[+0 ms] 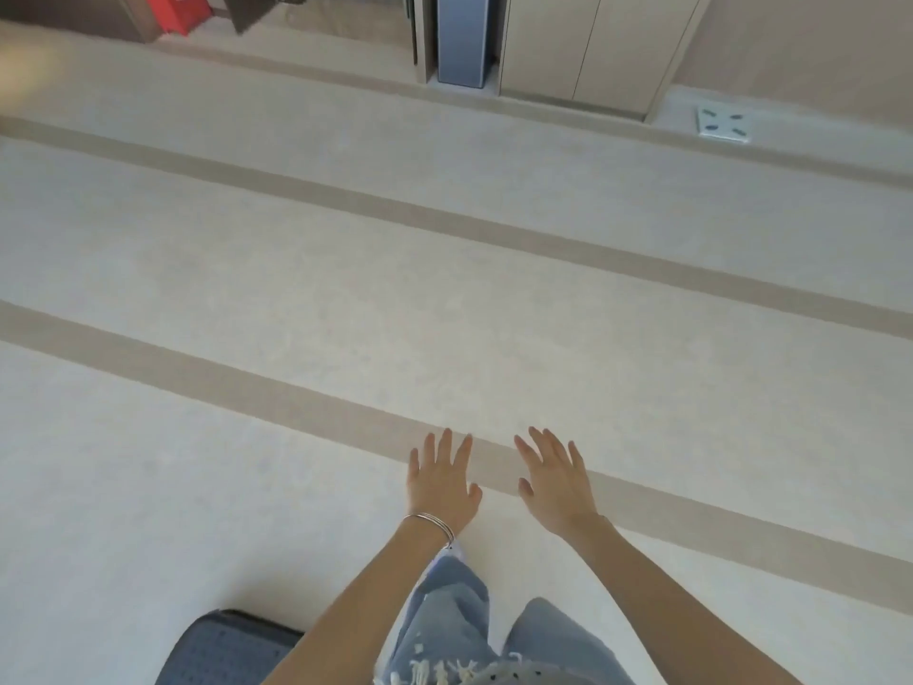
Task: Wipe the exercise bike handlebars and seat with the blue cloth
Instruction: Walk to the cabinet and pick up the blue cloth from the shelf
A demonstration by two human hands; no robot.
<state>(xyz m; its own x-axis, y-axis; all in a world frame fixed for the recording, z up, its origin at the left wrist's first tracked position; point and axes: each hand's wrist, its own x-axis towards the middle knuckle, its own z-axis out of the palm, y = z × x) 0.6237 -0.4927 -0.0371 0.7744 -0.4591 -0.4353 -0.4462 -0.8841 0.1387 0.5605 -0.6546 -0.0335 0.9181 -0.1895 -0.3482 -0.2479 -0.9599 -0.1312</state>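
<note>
Cloth, handlebars and seat are not in view, so you cannot tell which way they lie from your hands. A dark blue dotted pad at the lower left edge, beside your left arm, may or may not be part of the bike. Your left hand and right hand hover side by side above the floor, the 2 of them flat, fingers spread, holding nothing.

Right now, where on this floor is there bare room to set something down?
Widest bare patch: the pale floor between the two tan stripes, ahead of the left hand and right hand. Another lies left of the left hand, beyond the dark blue mat. Crowded along the far wall: red box, grey-blue panel, cabinet, white square plate.
</note>
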